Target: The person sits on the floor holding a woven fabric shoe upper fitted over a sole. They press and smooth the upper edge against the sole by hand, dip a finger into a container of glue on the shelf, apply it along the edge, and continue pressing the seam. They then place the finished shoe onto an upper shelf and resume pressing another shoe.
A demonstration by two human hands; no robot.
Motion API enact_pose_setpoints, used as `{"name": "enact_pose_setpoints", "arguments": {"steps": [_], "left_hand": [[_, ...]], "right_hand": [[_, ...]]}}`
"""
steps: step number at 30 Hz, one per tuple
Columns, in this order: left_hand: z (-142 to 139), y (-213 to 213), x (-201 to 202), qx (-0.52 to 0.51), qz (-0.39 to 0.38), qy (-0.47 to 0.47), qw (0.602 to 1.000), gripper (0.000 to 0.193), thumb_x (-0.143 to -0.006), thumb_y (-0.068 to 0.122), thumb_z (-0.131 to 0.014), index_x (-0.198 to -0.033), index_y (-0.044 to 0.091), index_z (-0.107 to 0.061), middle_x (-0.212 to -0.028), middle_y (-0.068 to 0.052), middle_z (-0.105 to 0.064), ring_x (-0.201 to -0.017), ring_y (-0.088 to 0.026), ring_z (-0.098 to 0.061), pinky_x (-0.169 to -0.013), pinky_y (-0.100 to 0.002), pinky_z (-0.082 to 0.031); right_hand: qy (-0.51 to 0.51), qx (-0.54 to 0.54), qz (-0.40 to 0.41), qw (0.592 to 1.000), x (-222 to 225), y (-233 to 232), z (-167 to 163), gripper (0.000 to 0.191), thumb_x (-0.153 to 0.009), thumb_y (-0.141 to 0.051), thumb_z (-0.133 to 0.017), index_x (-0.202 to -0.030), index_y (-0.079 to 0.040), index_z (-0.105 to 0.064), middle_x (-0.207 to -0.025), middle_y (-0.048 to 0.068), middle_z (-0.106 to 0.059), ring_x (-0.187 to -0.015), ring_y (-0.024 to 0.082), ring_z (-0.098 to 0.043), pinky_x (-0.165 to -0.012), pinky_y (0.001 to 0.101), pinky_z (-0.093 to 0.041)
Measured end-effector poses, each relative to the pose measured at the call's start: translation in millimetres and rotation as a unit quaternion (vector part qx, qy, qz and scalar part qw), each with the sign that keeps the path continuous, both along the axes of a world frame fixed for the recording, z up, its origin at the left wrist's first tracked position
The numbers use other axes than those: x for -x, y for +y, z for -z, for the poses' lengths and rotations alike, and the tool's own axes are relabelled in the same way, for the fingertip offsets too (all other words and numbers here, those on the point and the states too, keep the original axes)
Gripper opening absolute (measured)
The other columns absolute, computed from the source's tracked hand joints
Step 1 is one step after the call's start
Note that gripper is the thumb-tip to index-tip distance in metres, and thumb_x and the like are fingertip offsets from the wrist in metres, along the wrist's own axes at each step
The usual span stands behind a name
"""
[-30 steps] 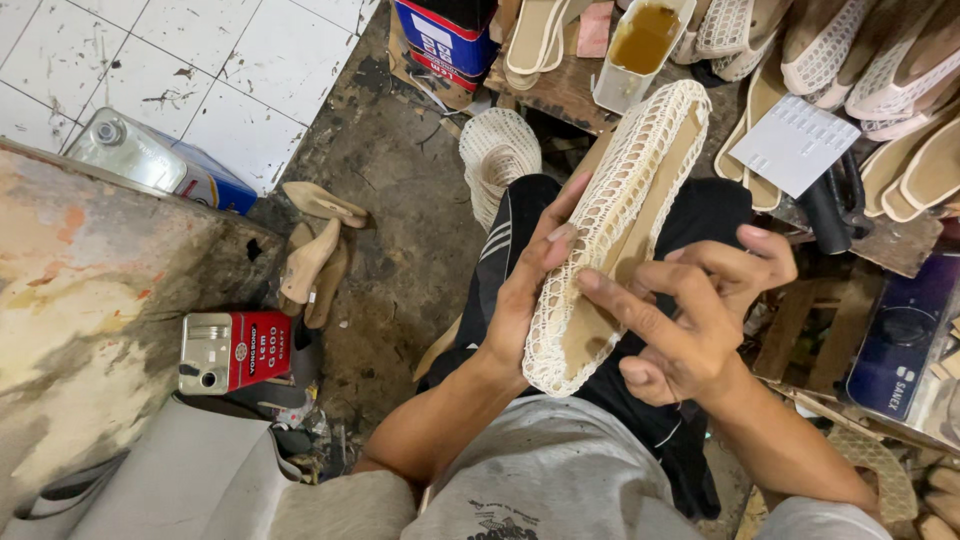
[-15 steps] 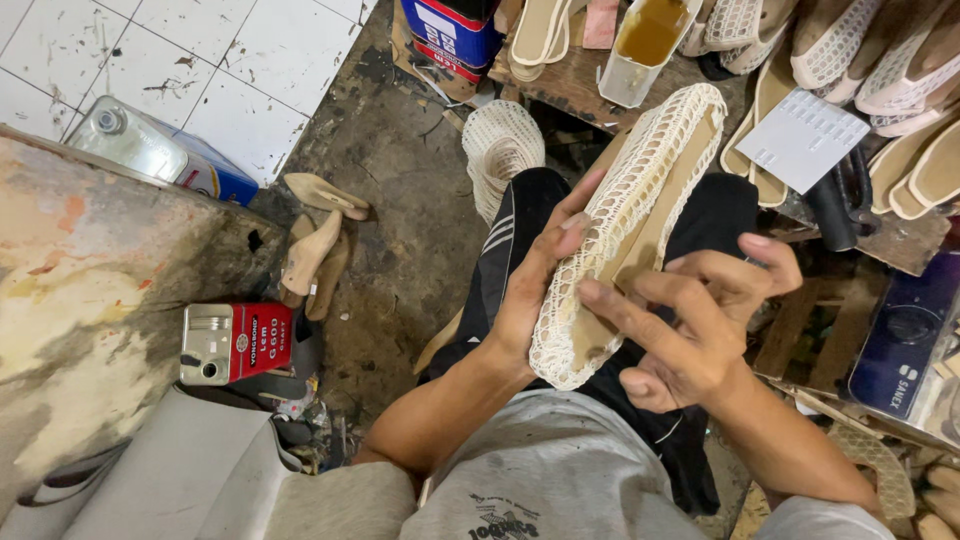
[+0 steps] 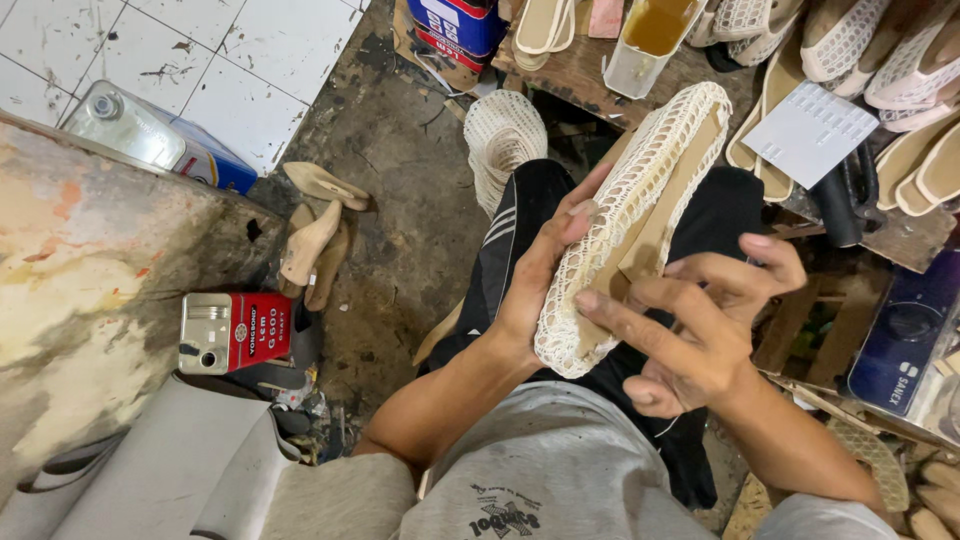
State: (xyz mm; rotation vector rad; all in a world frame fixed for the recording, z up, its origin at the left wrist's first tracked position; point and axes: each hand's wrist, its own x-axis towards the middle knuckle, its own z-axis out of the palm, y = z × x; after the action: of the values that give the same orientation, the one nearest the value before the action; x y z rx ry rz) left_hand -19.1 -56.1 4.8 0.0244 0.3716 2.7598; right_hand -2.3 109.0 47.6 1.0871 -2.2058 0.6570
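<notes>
Two hands [image 3: 540,280] [image 3: 700,320], one woven shoe upper [image 3: 630,200], one red tin [image 3: 232,332], three wooden lasts [image 3: 310,240], one glue jar [image 3: 650,35].

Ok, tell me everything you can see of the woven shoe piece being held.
The woven shoe piece is a long, narrow, cream-white open mesh wrapped around a tan, cardboard-like insole that shows on its upturned face. It is held tilted above the lap, toe end pointing up and away, heel end rounded near the body. The left hand grips its left edge, and the right hand presses fingertips on the insole near the heel.
</notes>
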Motion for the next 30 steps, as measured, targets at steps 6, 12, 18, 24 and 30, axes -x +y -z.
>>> {"name": "enact_pose_setpoints", "arguments": {"steps": [6, 12, 18, 24, 30], "left_hand": [[16.4, -12.5, -7.5, 0.004, 0.004, -0.021, 1.000, 0.064, -0.109, 0.026, -0.052, -0.166, 0.008, -0.029, -0.158, -0.013, -0.045, -0.139, -0.024, -0.052, -0.118, -0.040, -0.044], [37.3, -24.0, -12.9, -0.002, 0.014, -0.035, 0.999, 0.064, -0.107, 0.027, -0.053, -0.164, 0.011, -0.029, -0.153, -0.014, -0.047, -0.132, -0.028, -0.053, -0.109, -0.045, -0.047], [59.0, -31.8, -7.8, 0.001, 0.004, -0.038, 0.999, 0.065, -0.107, 0.026, -0.053, -0.165, 0.009, -0.029, -0.155, -0.013, -0.047, -0.136, -0.025, -0.053, -0.115, -0.042, -0.046], [83.5, -33.9, -7.4, -0.005, 0.007, -0.039, 0.999, 0.066, -0.108, 0.028, -0.053, -0.166, 0.009, -0.028, -0.154, -0.015, -0.047, -0.130, -0.028, -0.056, -0.110, -0.044, -0.048], [108.8, -31.0, -7.7, 0.011, -0.006, 0.006, 1.000, 0.064, -0.112, 0.027, -0.053, -0.165, 0.004, -0.027, -0.156, -0.015, -0.046, -0.139, -0.025, -0.053, -0.117, -0.040, -0.047]], "right_hand": [[0.024, -0.024, -0.007, 0.999, -10.8, -9.7, 11.8, 0.057, -0.110, -0.051, -0.031, -0.117, -0.027, -0.083, -0.091, -0.003, -0.068, -0.096, 0.020, -0.053, -0.107, 0.0531, -0.020], [0.013, -0.041, -0.027, 0.999, -19.4, -22.4, 21.6, 0.049, -0.106, -0.051, -0.039, -0.115, -0.029, -0.082, -0.092, -0.008, -0.069, -0.094, 0.021, -0.051, -0.104, 0.0516, -0.020], [0.010, -0.042, -0.048, 0.998, -15.0, -32.3, 44.7, 0.042, -0.104, -0.047, -0.045, -0.113, -0.029, -0.082, -0.092, -0.008, -0.068, -0.096, 0.023, -0.052, -0.104, 0.0534, -0.020], [-0.010, -0.039, -0.058, 0.998, -12.7, -32.6, 70.8, 0.037, -0.099, -0.040, -0.051, -0.113, -0.026, -0.083, -0.090, -0.006, -0.068, -0.094, 0.022, -0.054, -0.103, 0.0525, -0.021], [-0.004, -0.035, -0.027, 0.999, -11.1, -31.7, 94.3, 0.035, -0.099, -0.035, -0.055, -0.113, -0.025, -0.085, -0.086, -0.004, -0.067, -0.094, 0.024, -0.052, -0.105, 0.0528, -0.021]]}}
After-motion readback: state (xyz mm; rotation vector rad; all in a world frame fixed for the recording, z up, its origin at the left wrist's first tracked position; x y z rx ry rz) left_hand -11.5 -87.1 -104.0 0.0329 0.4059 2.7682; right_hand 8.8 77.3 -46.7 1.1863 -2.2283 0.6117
